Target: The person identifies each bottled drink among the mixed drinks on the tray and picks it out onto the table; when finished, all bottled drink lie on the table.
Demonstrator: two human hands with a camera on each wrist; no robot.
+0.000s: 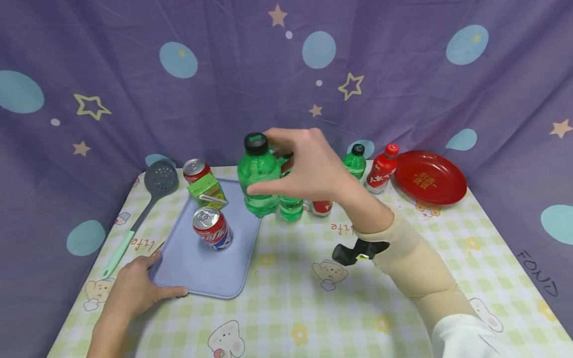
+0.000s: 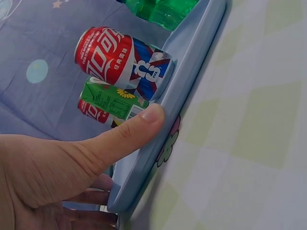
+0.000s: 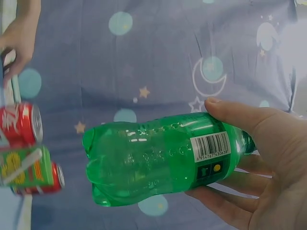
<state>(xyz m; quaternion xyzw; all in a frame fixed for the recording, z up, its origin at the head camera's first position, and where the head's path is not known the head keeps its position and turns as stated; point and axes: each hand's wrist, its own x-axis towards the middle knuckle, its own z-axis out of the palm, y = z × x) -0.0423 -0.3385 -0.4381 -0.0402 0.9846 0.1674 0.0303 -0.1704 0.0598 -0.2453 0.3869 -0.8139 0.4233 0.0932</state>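
Observation:
My right hand (image 1: 311, 166) holds a green plastic soda bottle (image 1: 258, 176) with a black cap, thumb on the near side and fingers behind. The bottle is upright above the right edge of a light blue tray (image 1: 201, 273). In the right wrist view, a barcode label shows on the bottle (image 3: 144, 158). My left hand (image 1: 134, 286) grips the tray's near left corner, thumb (image 2: 124, 136) on the rim and fingers round the side. A red and blue cola can (image 1: 214, 229) stands on the tray. Behind it are a green drink carton (image 1: 208, 191) and another red can (image 1: 195, 170).
A grey slotted turner (image 1: 161, 180) with a mint handle lies left of the tray. Past the right hand stand another green bottle (image 1: 291, 208), a partly hidden red item (image 1: 321, 208), a far green bottle (image 1: 355, 163), a red bottle (image 1: 382, 169) and a red plate (image 1: 434, 174).

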